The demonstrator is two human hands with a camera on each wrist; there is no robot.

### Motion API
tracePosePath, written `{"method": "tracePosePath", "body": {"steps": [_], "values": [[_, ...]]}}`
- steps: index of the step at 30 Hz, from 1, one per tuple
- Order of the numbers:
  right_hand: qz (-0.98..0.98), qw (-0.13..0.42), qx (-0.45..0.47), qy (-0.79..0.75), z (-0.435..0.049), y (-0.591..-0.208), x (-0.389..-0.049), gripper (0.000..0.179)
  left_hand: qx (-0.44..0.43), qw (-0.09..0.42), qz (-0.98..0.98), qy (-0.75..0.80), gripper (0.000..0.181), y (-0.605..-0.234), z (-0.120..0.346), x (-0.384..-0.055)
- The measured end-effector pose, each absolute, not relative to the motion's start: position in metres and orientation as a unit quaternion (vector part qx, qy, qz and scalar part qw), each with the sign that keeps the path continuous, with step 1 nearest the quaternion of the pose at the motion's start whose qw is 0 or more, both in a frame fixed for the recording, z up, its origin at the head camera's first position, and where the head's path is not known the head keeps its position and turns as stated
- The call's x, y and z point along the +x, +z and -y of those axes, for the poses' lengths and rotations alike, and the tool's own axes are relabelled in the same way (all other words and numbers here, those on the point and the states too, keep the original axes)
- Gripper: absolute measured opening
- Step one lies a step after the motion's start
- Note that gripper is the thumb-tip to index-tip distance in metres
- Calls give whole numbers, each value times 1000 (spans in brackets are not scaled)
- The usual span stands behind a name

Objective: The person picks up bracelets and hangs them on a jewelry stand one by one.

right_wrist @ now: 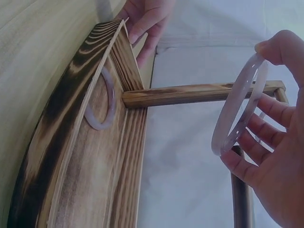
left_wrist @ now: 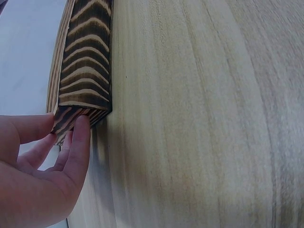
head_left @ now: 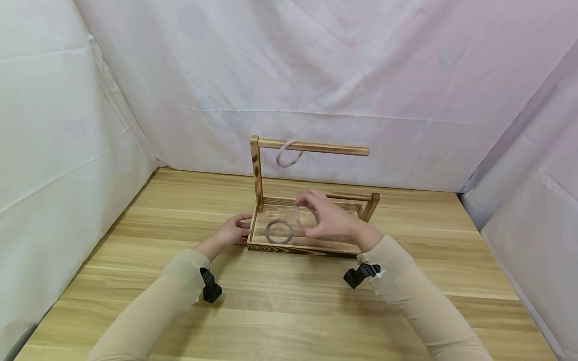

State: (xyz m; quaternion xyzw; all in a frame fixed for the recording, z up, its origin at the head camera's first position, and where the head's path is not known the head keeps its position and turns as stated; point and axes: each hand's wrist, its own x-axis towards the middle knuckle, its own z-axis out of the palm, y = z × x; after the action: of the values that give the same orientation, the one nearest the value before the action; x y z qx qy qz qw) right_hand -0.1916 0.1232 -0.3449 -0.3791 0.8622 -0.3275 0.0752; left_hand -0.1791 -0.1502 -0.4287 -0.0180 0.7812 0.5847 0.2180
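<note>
Held bangle [right_wrist: 229, 111]: pinched by right hand [head_left: 331, 218], fingers curled; rim-only grip advised. Tray [head_left: 289, 248], nine-o'clock end: left hand [head_left: 232, 230], fingers extended, seemingly touching; brace steadily.

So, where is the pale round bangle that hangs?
In the head view, the bangle hangs from the upper brown wooden bar, left of its middle, near the tall wooden post.
</note>
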Motion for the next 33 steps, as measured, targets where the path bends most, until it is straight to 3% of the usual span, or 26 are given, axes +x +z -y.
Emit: {"method": "tracePosePath", "body": {"steps": [10, 24, 33], "values": [[-858, 31, -392, -330, -131, -332, -193, 57, -14, 221, -781, 583, 50, -430, 151, -180], [-852, 28, -379, -359, -144, -324, -201, 54, -15, 218, -781, 586, 50, -428, 150, -179], [-843, -2, -382, -377, -156, -318, -203, 52, -11, 222, -779, 587, 50, -427, 150, -178]]}}
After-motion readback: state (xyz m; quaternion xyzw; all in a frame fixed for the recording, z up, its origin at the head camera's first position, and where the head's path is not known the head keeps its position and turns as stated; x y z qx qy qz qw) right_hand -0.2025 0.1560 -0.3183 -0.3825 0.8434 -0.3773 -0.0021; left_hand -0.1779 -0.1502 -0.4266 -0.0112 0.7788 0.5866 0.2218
